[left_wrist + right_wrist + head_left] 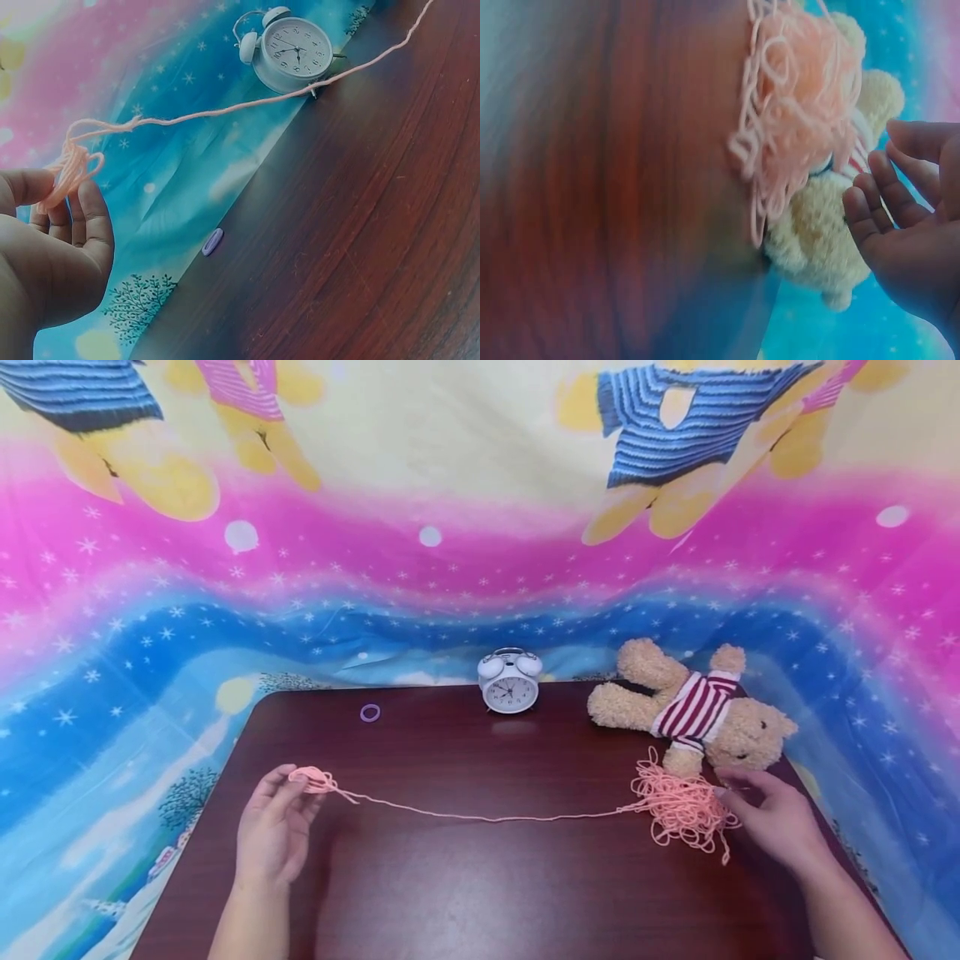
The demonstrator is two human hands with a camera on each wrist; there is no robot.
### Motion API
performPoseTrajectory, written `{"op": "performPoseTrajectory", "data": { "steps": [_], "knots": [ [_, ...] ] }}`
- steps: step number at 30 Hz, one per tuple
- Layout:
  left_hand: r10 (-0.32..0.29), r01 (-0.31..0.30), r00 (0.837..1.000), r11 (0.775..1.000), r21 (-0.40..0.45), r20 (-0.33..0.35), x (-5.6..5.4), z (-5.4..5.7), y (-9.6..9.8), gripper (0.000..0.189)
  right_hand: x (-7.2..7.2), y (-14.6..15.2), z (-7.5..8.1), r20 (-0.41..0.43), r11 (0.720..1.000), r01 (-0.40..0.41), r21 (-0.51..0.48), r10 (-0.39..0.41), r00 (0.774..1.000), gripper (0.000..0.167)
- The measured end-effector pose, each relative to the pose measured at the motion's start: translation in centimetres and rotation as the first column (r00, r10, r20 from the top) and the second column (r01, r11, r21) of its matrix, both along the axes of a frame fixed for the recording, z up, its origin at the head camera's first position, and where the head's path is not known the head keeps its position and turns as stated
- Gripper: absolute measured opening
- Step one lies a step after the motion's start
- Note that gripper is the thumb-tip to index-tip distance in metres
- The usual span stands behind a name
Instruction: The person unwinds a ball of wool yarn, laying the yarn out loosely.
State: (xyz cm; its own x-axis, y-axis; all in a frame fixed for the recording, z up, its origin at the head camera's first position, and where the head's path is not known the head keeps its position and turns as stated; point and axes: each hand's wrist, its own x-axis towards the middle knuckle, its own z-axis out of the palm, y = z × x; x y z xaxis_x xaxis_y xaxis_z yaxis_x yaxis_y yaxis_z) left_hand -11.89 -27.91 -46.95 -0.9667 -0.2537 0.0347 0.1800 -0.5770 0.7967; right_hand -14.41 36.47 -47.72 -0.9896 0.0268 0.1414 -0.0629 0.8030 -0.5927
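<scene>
My left hand (pixel 276 831) pinches a small looped bundle of peach-pink yarn (pixel 313 779) between thumb and fingers, seen close up in the left wrist view (pixel 71 176). From it a single strand (pixel 487 818) runs across to a loose, tangled yarn pile (pixel 686 806) on the right of the table. Beside that pile is my right hand (pixel 776 818), its fingertips at the pile's right edge in the head view. In the right wrist view this hand (pixel 915 217) has loosely bent fingers with nothing between them, and the tangle (pixel 802 97) lies beyond the fingertips.
A teddy bear (pixel 697 714) in a striped shirt lies behind the yarn pile, one arm against it. A white alarm clock (pixel 510 685) stands at the back edge of the dark wooden table (pixel 450 893). Left of it is a purple ring (pixel 371 713). Printed fabric (pixel 450 577) hangs around the table.
</scene>
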Motion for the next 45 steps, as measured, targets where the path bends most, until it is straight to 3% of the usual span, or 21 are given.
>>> {"op": "performPoseTrajectory", "data": {
  "steps": [8, 16, 21, 26, 37, 45],
  "knots": [
    [-0.003, 0.003, 1.0, 1.0, 0.008, 0.008, -0.2, -0.1, 0.3, 0.014, -0.9, -3.1, 0.6, -0.039, 0.998, -0.051, -0.048, 0.049, 0.998, 0.032],
    [-0.011, 0.011, 0.999, 1.0, -0.007, 0.041, -0.3, -0.3, 1.2, 0.013, -1.6, -5.7, 0.2, -0.069, 0.985, -0.123, -0.118, 0.115, 0.991, 0.03],
    [-0.028, 0.028, 0.999, 1.0, -0.014, 0.028, -0.4, -0.5, 1.8, 0.013, -2.0, -7.5, 0.2, -0.039, 0.982, -0.139, -0.131, 0.135, 0.99, 0.031],
    [-0.039, 0.04, 0.998, 0.999, -0.031, 0.044, -0.5, -0.8, 2.6, 0.014, -2.5, -9.6, 0.0, 0.022, 0.961, -0.153, -0.229, 0.163, 0.986, 0.031],
    [-0.082, 0.086, 0.994, 0.994, -0.062, 0.068, -1.5, -0.6, 5.2, 0.016, -3.3, -13.7, -0.4, -0.134, 0.942, -0.251, -0.222, 0.225, 0.965, 0.024],
    [-0.134, 0.139, 0.989, 0.988, -0.068, 0.068, -2.2, -0.3, 8.0, 0.02, -3.6, -17.3, -0.4, -0.138, 0.91, -0.29, -0.297, 0.259, 0.956, 0.026]
  ]
}}
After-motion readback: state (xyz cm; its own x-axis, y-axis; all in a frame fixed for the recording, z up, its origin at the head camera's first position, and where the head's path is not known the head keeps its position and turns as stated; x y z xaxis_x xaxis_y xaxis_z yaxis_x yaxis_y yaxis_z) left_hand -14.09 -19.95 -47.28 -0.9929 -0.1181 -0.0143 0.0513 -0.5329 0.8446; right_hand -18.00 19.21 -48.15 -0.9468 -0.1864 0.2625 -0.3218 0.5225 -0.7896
